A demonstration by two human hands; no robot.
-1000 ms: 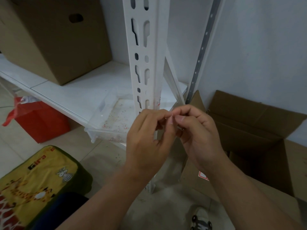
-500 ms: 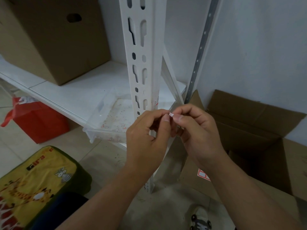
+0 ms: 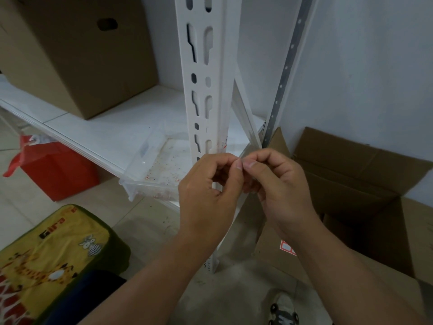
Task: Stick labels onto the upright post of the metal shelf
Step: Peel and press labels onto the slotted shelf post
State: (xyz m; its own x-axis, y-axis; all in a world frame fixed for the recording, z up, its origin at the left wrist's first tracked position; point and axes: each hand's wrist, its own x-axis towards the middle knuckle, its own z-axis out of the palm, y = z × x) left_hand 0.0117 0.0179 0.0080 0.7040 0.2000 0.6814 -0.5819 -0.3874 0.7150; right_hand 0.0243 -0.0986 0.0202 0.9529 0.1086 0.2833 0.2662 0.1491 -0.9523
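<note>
The white upright post of the metal shelf runs down the middle of the view, with slots punched in its face. My left hand and my right hand meet right in front of its lower part, thumbs tip to tip. Both pinch a small label sheet between thumb and fingers; almost all of it is hidden by the fingers. A red-and-white label sheet lies on the cardboard below my right wrist.
A clear plastic tray sits on the white shelf board, beside a big closed cardboard box. An open cardboard box stands on the floor at right. A red bag and a yellow cushion lie at left.
Both hands have risen slightly and stay pinched together; the tiny white label tip seen between the thumbs half a second ago is now hidden.
</note>
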